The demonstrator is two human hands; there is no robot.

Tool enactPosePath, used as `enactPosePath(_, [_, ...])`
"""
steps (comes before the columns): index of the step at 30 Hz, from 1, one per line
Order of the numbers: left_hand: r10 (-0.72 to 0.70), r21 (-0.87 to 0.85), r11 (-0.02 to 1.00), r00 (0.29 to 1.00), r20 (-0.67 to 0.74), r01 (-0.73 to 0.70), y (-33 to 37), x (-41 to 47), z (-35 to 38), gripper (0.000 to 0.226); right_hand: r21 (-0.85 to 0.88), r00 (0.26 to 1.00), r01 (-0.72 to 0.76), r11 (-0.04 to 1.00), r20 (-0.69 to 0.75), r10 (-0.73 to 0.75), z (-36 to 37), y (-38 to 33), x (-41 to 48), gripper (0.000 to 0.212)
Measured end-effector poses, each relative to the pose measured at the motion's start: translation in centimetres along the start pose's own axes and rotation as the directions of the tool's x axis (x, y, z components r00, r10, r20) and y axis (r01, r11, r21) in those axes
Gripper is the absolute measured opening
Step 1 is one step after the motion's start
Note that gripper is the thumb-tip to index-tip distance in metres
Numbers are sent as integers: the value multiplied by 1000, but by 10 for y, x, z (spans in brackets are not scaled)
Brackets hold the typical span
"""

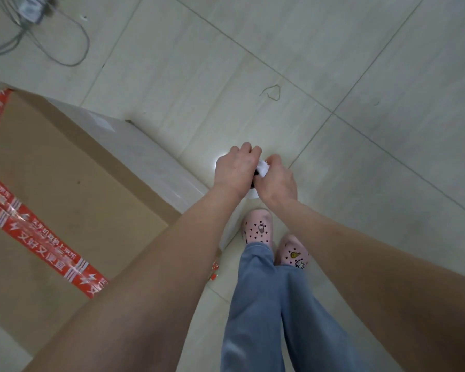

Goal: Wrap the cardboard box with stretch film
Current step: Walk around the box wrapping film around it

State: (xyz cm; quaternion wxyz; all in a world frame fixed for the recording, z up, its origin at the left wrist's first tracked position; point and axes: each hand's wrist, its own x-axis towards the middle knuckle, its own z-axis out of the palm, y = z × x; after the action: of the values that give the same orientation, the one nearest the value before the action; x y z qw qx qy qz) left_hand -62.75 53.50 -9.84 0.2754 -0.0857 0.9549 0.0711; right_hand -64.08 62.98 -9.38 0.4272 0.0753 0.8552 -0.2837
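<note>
- Cardboard box (65, 162) stands on floor (360, 63), frame left; glossy film over its side face
- L hand (235, 169) & R hand (278, 182): fingers clamped on stretch film roll (253, 195), just beside box corner

On the pale tiled floor (333, 49) we see the cardboard box (65, 170), grey cables (18, 37), a thin loop (279, 92) and pink clogs (257, 229).
</note>
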Motion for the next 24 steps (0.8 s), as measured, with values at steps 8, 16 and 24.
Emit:
enactPosePath(8, [-215, -184, 958, 976, 43, 219, -40, 15, -10, 21, -290, 984, 159, 944, -25, -174, 1, -37, 12, 31])
enactPosePath(16, [-608, -546, 616, 783, 129, 568, -102, 22, -12, 22, -200, 991, 126, 972, -16, -132, 30, -90, 30, 38])
enactPosePath(24, [-647, -741, 229, 668, 369, 631, -133, 14, -5, 42, -124, 996, 94, 988, 25, -91, 51, -134, 41, 29])
